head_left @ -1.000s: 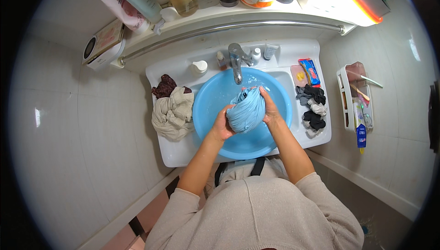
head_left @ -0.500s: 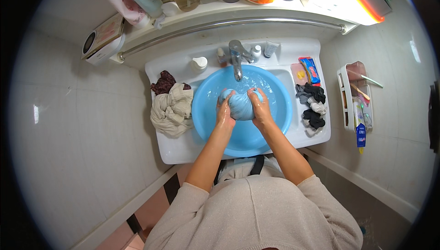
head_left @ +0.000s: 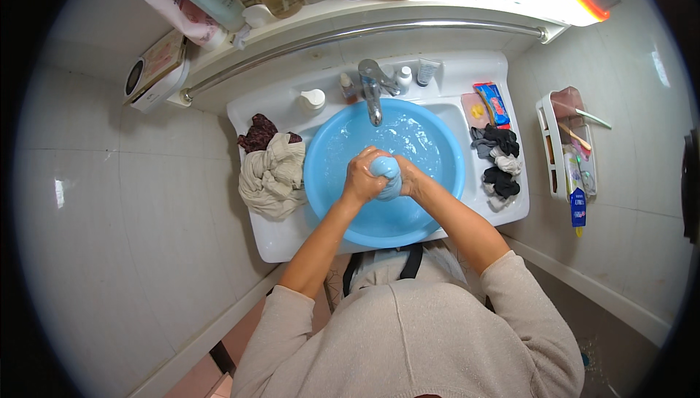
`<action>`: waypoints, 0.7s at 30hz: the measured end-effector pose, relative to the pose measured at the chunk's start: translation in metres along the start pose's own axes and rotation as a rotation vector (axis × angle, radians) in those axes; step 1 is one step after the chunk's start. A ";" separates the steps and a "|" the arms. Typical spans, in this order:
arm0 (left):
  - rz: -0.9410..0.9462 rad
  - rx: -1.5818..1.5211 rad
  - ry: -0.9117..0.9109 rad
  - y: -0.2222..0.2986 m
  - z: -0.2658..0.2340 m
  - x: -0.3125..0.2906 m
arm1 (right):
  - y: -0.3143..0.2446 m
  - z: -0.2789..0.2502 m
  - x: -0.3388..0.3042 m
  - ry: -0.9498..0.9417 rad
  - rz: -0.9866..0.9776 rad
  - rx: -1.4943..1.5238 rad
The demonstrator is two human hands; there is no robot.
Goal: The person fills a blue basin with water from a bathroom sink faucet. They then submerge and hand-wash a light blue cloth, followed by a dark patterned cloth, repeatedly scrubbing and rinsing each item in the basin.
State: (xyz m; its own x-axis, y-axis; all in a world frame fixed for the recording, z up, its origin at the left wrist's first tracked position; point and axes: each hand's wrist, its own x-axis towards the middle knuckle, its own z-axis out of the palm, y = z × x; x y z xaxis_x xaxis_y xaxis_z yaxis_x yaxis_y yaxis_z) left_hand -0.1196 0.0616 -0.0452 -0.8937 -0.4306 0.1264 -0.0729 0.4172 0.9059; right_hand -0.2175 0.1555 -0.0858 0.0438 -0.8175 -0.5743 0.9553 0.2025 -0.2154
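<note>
Blue cloth (head_left: 389,172), squeezed by left hand (head_left: 362,178) and right hand (head_left: 410,177) midway between the plastic basin's (head_left: 379,241) side edges, looks soft, maybe heavy and slippery; hold both ends.

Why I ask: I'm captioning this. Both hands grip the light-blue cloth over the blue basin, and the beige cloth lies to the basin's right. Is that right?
Not quite: in the head view, the beige cloth lies left of the blue basin. The left hand and right hand do grip the light-blue cloth over it.

Bright | upper-right glare, blown out | shiny spots on walls (head_left: 168,208) | black fisheye rim
</note>
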 end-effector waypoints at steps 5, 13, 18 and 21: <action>-0.321 -0.141 -0.086 -0.004 -0.004 -0.011 | -0.005 0.000 -0.006 0.292 -0.026 -0.131; -0.928 -0.918 0.213 -0.045 -0.015 -0.028 | -0.022 -0.064 0.005 0.883 -0.809 -1.455; -0.554 0.558 -0.208 -0.071 -0.007 -0.026 | -0.019 -0.055 0.023 0.822 -0.647 -1.469; -0.358 0.852 -0.253 -0.073 0.018 -0.012 | -0.004 -0.064 0.044 0.839 -0.463 -1.636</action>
State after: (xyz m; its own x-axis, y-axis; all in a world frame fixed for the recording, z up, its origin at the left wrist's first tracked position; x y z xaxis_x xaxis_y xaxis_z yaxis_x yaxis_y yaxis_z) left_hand -0.1118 0.0509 -0.1204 -0.8176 -0.5020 -0.2821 -0.5690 0.7793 0.2624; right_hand -0.2376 0.1533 -0.1609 -0.7144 -0.6148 -0.3341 -0.3513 0.7281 -0.5885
